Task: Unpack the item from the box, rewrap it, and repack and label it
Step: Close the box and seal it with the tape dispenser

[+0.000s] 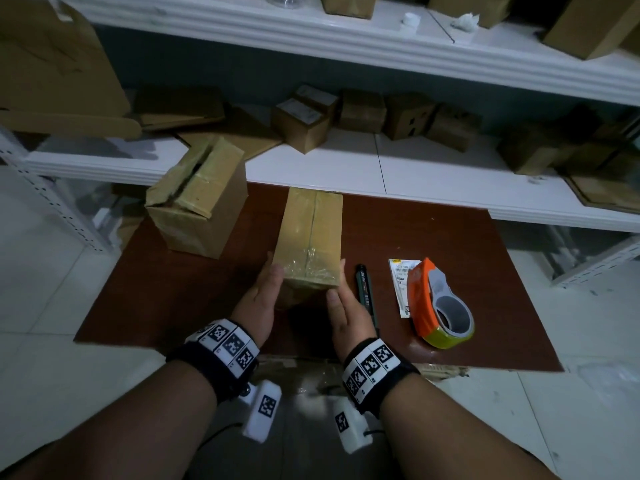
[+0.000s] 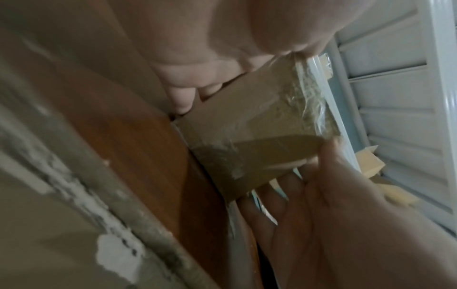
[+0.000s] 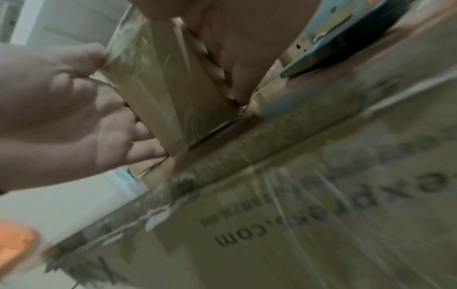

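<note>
A long cardboard box (image 1: pixel 311 237), sealed with clear tape, lies lengthwise on the brown board (image 1: pixel 173 289). My left hand (image 1: pixel 263 292) holds its near left corner, thumb on the top edge and fingers down the side. On the near right corner my right hand (image 1: pixel 343 306) does the same. In the left wrist view the box (image 2: pixel 259 127) sits between my left hand (image 2: pixel 309 195) and my right hand (image 2: pixel 222 48). The right wrist view shows the box (image 3: pixel 168 88) and my left hand (image 3: pixel 61 107) beside it.
Right of the box lie a dark marker (image 1: pixel 365 289), a white shipping label (image 1: pixel 401 285) and an orange tape dispenser (image 1: pixel 436 306). A taped, partly open carton (image 1: pixel 197 209) stands at the board's far left. A white shelf (image 1: pixel 415 174) with several small cartons runs behind.
</note>
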`<state>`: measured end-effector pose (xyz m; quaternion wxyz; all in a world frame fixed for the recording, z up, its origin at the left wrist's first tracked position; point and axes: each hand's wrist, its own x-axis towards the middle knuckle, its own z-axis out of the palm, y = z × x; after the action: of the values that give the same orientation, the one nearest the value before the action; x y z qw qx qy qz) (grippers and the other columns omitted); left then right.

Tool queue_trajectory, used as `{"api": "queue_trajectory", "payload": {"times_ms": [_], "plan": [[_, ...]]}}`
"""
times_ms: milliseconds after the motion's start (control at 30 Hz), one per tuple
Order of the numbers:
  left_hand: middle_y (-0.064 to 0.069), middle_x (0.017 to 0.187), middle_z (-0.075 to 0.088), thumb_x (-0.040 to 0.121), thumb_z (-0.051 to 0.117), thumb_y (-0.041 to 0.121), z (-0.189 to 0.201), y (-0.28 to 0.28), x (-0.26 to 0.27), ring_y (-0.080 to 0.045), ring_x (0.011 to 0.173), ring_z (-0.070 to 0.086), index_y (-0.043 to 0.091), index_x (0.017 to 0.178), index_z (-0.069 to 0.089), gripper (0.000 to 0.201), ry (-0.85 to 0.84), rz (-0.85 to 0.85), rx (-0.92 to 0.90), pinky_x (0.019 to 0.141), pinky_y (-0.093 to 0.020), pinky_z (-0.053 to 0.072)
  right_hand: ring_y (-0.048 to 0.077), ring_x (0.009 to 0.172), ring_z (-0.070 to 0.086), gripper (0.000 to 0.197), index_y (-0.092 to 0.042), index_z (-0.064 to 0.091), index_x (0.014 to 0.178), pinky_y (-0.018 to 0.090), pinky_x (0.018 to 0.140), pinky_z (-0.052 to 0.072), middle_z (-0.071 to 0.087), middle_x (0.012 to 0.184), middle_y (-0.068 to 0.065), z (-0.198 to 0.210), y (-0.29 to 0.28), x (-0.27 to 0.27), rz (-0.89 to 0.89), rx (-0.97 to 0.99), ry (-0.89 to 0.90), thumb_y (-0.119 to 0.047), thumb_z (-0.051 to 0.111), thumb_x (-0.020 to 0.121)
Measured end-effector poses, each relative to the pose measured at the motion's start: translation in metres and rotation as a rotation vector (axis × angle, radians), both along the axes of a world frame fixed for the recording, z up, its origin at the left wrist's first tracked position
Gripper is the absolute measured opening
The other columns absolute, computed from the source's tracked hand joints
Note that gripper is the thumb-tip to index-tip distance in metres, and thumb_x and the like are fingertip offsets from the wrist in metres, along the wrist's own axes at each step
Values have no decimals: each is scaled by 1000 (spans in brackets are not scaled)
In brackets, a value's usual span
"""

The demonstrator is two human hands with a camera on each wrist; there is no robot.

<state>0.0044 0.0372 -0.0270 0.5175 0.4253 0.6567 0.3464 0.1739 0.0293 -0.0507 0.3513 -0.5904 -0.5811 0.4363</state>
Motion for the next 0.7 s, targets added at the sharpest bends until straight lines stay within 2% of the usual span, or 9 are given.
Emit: {"api": "queue_trajectory", "payload": {"times_ms": [67, 167, 233, 300, 400, 500, 533, 600, 700], "plan": [[4, 144, 52, 96, 30, 71, 3, -5, -3, -22, 133, 49, 36, 151, 40, 66, -29, -47, 36, 117, -39, 30, -11, 129, 31, 63, -42, 17, 156, -1, 97, 25, 33, 142, -35, 3, -3, 2, 9, -30, 32, -55, 32, 97], [7, 138, 57, 86, 34, 75, 8, -11, -7, -16, 129, 50, 32, 145, 49, 75, -15, -95, 73, 116, -39, 31, -3, 131, 36, 53, -44, 26, 154, 13, 103, 30, 44, 150, -15, 8, -7, 8, 16, -74, 54, -44, 40, 102], [2, 130, 62, 95, 37, 63, 12, -14, -8, -18, 121, 54, 22, 137, 57, 62, 72, -100, 84, 107, -32, 35, 3, 134, 41, 48, -49, 31, 150, 16, 104, 35, 48, 149, -11, 12, -11, 11, 18, -85, 38, -44, 41, 103], [-6, 120, 66, 104, 38, 48, 16, -16, -8, -25, 113, 59, 12, 127, 62, 49, 218, -106, 78, 95, -31, 40, 11, 136, 46, 43, -59, 34, 143, 30, 111, 40, 50, 149, -8, 16, -18, 12, 24, -101, 26, -49, 41, 102], [-15, 122, 65, 104, 32, 47, 26, -19, -7, -33, 112, 58, 10, 126, 61, 52, 381, -149, 72, 85, -32, 41, 14, 131, 52, 40, -68, 42, 131, 42, 110, 45, 53, 147, -5, 27, -25, 14, 41, -161, 50, -49, 50, 97], [-9, 141, 57, 105, 39, 39, 39, -24, -7, -32, 120, 57, 27, 150, 40, 46, 448, -99, 71, 93, -34, 44, 11, 123, 56, 49, -46, 49, 139, 33, 105, 49, 56, 144, -3, 41, -31, 22, 86, -201, 24, -30, 64, 96], [-7, 142, 57, 105, 40, 38, 44, -26, -6, -31, 118, 60, 35, 154, 30, 50, 502, -95, 93, 88, -33, 47, 7, 120, 56, 53, -37, 50, 143, 22, 103, 48, 56, 143, -2, 46, -33, 25, 106, -201, 2, -25, 66, 94], [-3, 146, 53, 105, 41, 30, 55, -29, -1, -28, 115, 61, 44, 155, 23, 55, 636, -145, 144, 82, -30, 49, -8, 103, 55, 56, -26, 48, 146, -2, 83, 41, 56, 142, -6, 51, -35, 34, 136, -177, -46, -20, 68, 93], [-2, 164, 23, 103, 41, 35, 68, -26, 15, -27, 143, 34, 41, 154, 26, 54, 902, -248, 197, 111, -39, 39, -20, 84, 48, 53, -24, 47, 146, -5, 63, 39, 58, 133, -13, 56, -33, 46, 50, -134, -32, -24, 66, 95]]}}
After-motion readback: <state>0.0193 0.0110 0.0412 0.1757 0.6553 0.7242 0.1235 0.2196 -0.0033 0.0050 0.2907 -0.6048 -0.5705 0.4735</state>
